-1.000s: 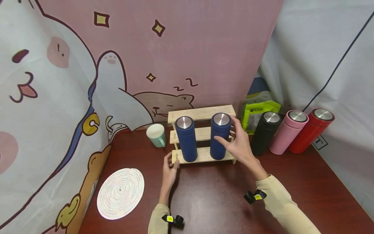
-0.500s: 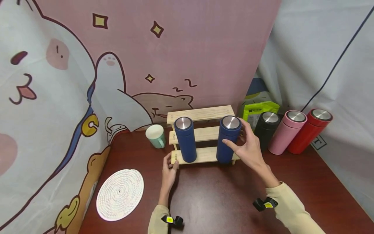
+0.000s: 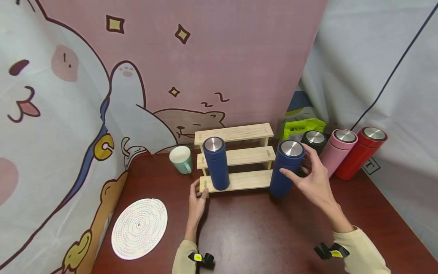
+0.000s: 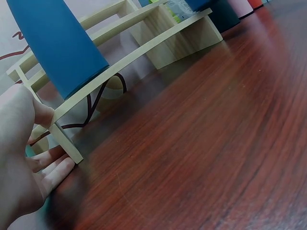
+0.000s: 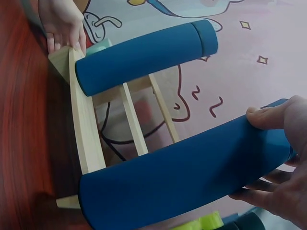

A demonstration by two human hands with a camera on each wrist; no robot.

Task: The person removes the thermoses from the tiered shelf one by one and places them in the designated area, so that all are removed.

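Observation:
My right hand [image 3: 316, 182] grips a dark blue thermos flask [image 3: 285, 171] with a steel-topped lid, thumb on the near side and fingers behind. The flask stands nearly upright at the right end of a three-tier wooden step rack [image 3: 251, 180], overlapping its lowest step in the right wrist view. A matching blue flask [image 3: 218, 169] stands on that step, towards the left. My left hand [image 3: 197, 205] holds the left end of the lowest step; in the left wrist view its thumb lies at the board's corner and its fingers [image 4: 60, 170] reach round the leg.
A black flask [image 3: 315, 137], a pink flask [image 3: 337, 150] and a red flask [image 3: 362, 152] stand at the right, beside a green packet [image 3: 302, 127]. A mint mug [image 3: 181, 159] is left of the rack, a round woven mat [image 3: 139, 229] nearer on the table [image 3: 246, 236].
My right hand has carried its blue flask rightwards and slightly nearer, from the lowest step to beyond the rack's right end. The left hand has stayed on the rack.

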